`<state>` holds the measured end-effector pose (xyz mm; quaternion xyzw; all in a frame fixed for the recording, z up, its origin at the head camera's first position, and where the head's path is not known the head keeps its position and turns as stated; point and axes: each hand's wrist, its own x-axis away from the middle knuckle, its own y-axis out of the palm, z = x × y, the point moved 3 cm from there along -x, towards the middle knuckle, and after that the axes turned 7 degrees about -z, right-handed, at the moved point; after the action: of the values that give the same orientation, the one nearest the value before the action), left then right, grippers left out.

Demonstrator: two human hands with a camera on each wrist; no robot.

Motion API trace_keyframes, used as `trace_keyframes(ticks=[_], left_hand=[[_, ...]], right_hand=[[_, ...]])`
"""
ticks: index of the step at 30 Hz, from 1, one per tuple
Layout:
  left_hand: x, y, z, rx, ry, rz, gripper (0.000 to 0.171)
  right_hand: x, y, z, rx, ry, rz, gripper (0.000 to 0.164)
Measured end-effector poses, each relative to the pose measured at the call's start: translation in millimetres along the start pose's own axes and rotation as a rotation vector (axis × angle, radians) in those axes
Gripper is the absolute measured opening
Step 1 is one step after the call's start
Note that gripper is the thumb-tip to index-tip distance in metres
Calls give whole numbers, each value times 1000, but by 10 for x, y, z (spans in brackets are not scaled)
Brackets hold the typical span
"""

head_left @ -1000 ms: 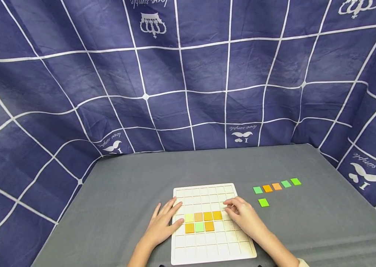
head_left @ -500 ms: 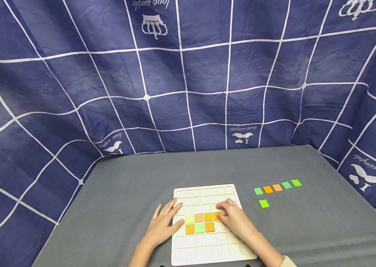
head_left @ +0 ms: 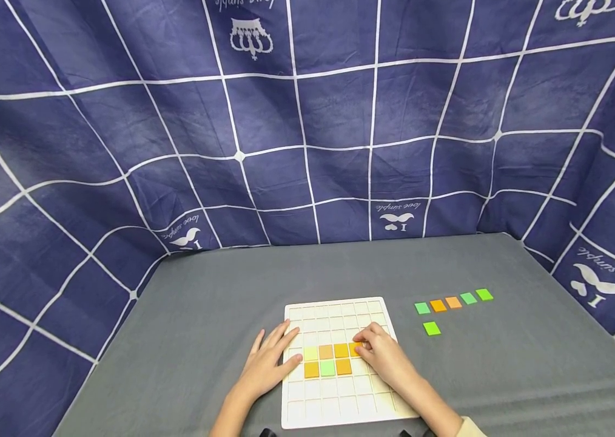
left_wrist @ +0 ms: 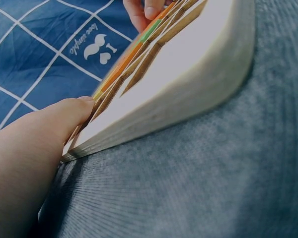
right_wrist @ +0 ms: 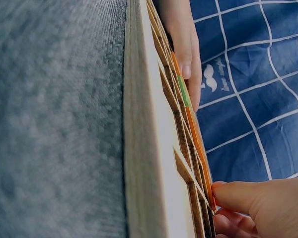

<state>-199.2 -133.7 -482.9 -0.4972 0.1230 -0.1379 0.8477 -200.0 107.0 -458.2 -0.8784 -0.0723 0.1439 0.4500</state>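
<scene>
- Square orange tile (head_left: 353, 351) lies on the pale gridded wooden board (head_left: 331, 405), at the upper tile row's (head_left: 326, 351) right end.
- Right hand (head_left: 385, 357) pinches it.
- Left hand (head_left: 265, 367) rests outspread on the board's left edge.

In the head view, the right fingers (head_left: 366, 335) hid part of the end orange tile (head_left: 354, 349). The sleeve (head_left: 469, 428) ran off the bottom edge, as did dark objects (head_left: 267, 433) showing too little to identify. In the left wrist view, the board (left_wrist: 188, 64) was cut off above and most left fingers (head_left: 288, 339) were hidden. The counter (right_wrist: 54, 119) looked blurred from the right wrist.
</scene>
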Motion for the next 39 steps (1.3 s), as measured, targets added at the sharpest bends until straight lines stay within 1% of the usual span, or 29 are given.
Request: trace_keyframes(ticks=[10, 18, 23, 34, 39], left_hand=[[0, -9, 6, -5, 14, 23, 56], [-2, -2, 5, 9, -2, -11, 57], [0, -8, 2, -3, 6, -4, 55], [2, 8, -6, 14, -1, 4, 57], [-1, 6, -4, 14, -2, 6, 57]], right_hand=[[20, -12, -7, -15, -3, 12, 13], [33, -14, -6, -33, 14, -10, 19], [23, -34, -15, -71, 15, -10, 20], [19, -75, -27, -114, 12, 1, 18], [16, -151, -16, -169, 31, -16, 14]])
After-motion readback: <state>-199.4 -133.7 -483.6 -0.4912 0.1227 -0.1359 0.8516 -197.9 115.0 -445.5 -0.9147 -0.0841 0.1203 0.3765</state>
